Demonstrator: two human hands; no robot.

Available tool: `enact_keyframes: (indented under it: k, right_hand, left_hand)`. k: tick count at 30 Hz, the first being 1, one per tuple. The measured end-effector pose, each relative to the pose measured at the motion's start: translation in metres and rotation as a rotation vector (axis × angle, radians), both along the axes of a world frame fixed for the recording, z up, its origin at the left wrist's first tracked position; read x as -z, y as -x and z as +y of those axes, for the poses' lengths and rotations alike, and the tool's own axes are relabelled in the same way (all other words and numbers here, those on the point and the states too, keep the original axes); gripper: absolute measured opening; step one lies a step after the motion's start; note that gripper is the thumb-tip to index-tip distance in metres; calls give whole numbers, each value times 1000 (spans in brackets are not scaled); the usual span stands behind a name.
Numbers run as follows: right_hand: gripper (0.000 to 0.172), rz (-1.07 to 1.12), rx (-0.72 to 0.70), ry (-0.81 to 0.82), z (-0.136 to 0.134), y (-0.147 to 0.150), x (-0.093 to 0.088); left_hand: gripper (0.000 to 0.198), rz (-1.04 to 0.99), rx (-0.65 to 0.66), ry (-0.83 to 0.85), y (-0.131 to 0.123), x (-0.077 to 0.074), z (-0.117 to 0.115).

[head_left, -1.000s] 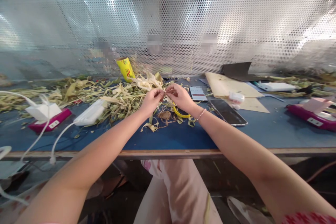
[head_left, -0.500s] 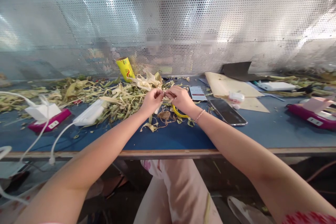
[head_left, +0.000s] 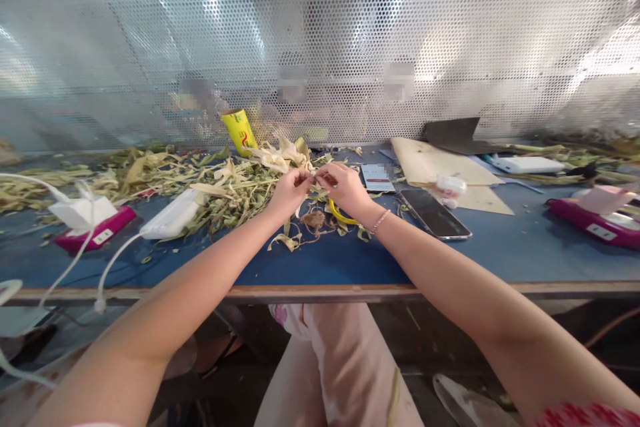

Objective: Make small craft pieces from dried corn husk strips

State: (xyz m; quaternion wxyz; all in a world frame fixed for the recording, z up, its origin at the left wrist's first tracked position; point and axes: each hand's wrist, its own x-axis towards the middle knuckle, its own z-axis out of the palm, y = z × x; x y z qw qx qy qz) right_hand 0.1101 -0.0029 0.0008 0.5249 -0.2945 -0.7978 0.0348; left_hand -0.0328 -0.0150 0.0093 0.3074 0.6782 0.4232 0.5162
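Near the middle of the table, my left hand [head_left: 291, 188] is closed in a pinch with its fingertips against those of the other hand. My right hand [head_left: 344, 185], with a beaded bracelet at the wrist, pinches too. What lies between the fingertips is too small to make out. Pale dried husk-like leaves [head_left: 283, 155] stand up just behind my hands. A heap of dried greenish stalks and leaves [head_left: 230, 197] spreads to the left. Below my hands lie a small tangle of brown twine [head_left: 313, 220] and a yellow ring-shaped item [head_left: 341, 213], partly covered by my right wrist.
A yellow tube [head_left: 240, 132] leans behind the heap. At left are a white power bank-like block [head_left: 173, 215] and a magenta power strip [head_left: 97, 235] with cables. On the right lie a phone [head_left: 434, 213], brown paper [head_left: 440, 163] and another magenta strip [head_left: 595, 221]. A perforated metal screen [head_left: 330, 33] closes the back.
Almost nothing differs. My hands stay together in the same place, with only slight finger movement and a tiny shift of the view.
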Motion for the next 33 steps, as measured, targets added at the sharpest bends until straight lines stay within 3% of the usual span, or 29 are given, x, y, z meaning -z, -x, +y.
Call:
enact_keyframes:
  k: [7, 15, 27, 33]
  right_hand:
    - [7, 13, 9, 46, 0, 0, 0]
    - [7, 28, -44, 88, 0, 1, -2]
    - [6, 104, -67, 158, 3, 3, 0]
    - [6, 143, -84, 198, 2, 5, -1]
  left_hand:
    - [13, -7, 58, 50, 1, 1, 0]
    - [14, -230, 159, 132, 1, 7, 5]
    - [12, -221, 129, 87, 1, 1, 0]
    - [9, -160, 17, 21, 6, 6, 5]
